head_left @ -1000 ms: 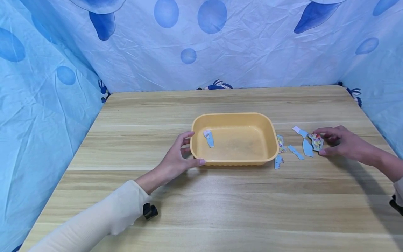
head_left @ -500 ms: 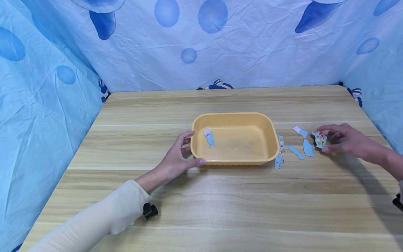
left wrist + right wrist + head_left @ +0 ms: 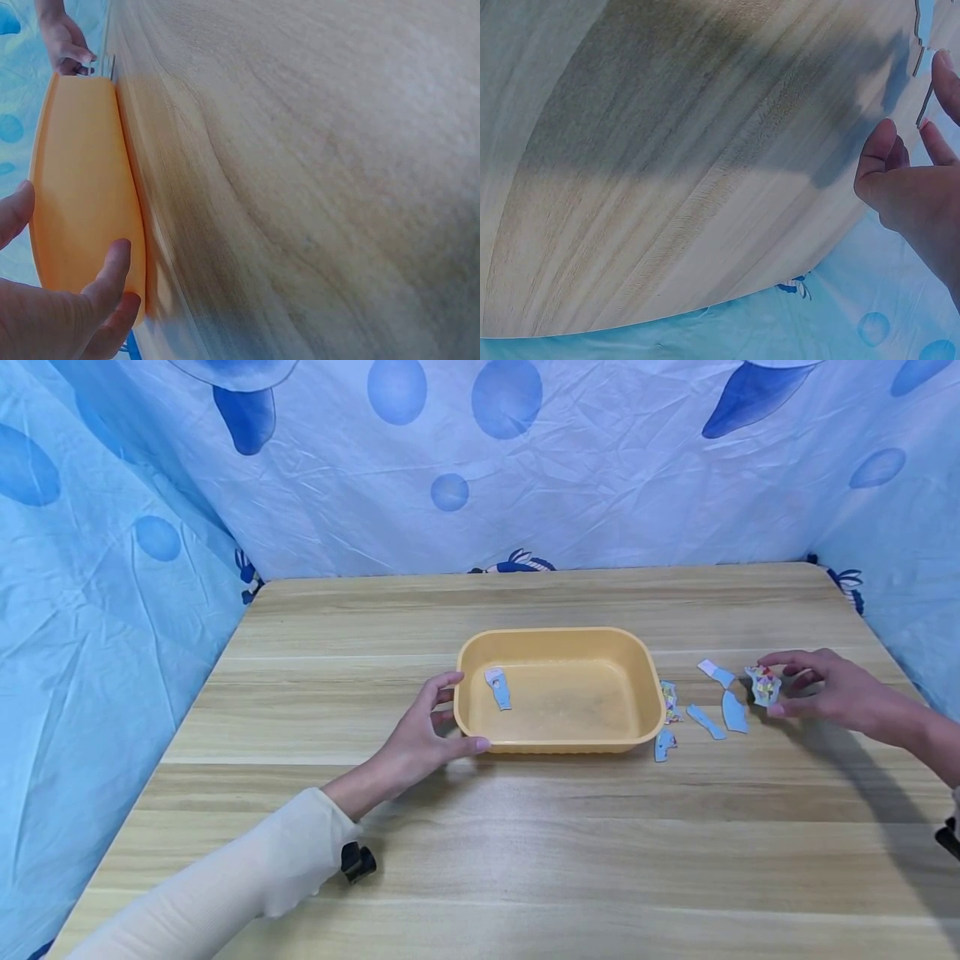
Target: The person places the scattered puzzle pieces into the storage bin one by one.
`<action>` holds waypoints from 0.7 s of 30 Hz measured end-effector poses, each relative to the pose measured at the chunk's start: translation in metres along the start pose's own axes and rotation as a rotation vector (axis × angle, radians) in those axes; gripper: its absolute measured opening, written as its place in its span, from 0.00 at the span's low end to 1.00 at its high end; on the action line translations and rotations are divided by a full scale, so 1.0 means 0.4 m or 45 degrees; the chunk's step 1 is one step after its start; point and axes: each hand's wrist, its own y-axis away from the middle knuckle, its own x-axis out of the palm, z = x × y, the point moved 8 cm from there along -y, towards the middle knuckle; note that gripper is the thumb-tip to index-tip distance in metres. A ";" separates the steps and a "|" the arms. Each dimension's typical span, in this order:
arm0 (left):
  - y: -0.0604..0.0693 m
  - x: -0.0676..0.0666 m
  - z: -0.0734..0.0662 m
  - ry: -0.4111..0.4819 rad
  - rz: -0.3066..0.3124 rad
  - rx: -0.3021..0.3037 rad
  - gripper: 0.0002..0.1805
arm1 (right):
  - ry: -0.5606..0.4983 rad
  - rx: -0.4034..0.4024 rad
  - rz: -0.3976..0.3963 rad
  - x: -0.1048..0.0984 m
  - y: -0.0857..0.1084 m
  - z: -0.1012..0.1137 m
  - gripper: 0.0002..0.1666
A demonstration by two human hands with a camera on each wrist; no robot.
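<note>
My left hand (image 3: 420,735) grips the left end of a yellow plastic basin (image 3: 555,747), with the thumb at its front wall and the fingers at its left side. One blue-and-pink jigsaw puzzle piece (image 3: 498,690) lies inside the basin. My right hand (image 3: 840,695) pinches a multicoloured puzzle piece (image 3: 763,686) between thumb and fingers, at the right of the basin. Close to it lie a pink-tipped blue piece (image 3: 717,674), a plain blue piece (image 3: 734,712) and a narrow blue piece (image 3: 705,722).
Beside the basin's right wall are a patterned piece (image 3: 669,702) and a small blue piece (image 3: 663,746). Everything stands on a wooden table (image 3: 525,852). Blue printed fabric (image 3: 337,502) hangs behind and along both sides.
My right hand has moved slightly right and back with the multicoloured puzzle piece, away from the plain blue piece. The left hand and basin have stayed in place.
</note>
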 end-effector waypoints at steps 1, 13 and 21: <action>0.000 0.000 0.000 0.001 0.000 0.000 0.52 | -0.002 0.003 0.000 0.000 0.000 0.000 0.44; -0.001 -0.001 -0.001 -0.013 -0.004 -0.005 0.53 | 0.027 0.009 -0.030 -0.013 0.007 0.011 0.42; 0.000 -0.003 0.001 -0.025 -0.014 -0.024 0.53 | 0.001 0.029 -0.006 -0.016 0.007 0.022 0.42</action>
